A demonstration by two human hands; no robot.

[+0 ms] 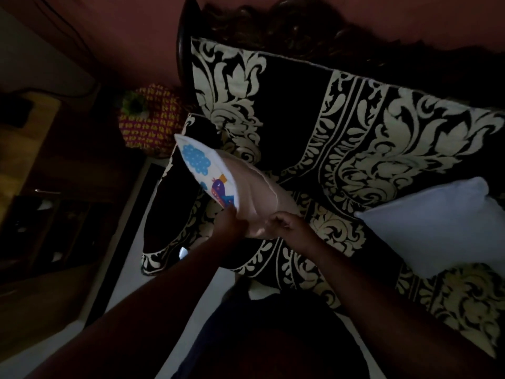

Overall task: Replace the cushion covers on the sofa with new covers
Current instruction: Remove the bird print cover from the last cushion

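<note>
I am seeing both arms reaching to sofa (355, 127); left hand (228, 224) and right hand (287, 222) pinching printed cushion (235, 181) bottom edge.

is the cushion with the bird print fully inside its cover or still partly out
Partly out: the printed cover wraps only the far end, the bare pinkish cushion shows below, where both hands hold it.

A dim home living room. A sofa (355, 127) with a dark carved wooden frame and a black cover patterned in cream leaf scrolls fills most of the view, backed against a reddish-brown wall (131, 36). Left of the sofa stands a wooden cabinet (35, 160), and between them sits a red-and-yellow patterned bag (153, 124). A pale tiled floor (123, 269) runs before the sofa.
</note>
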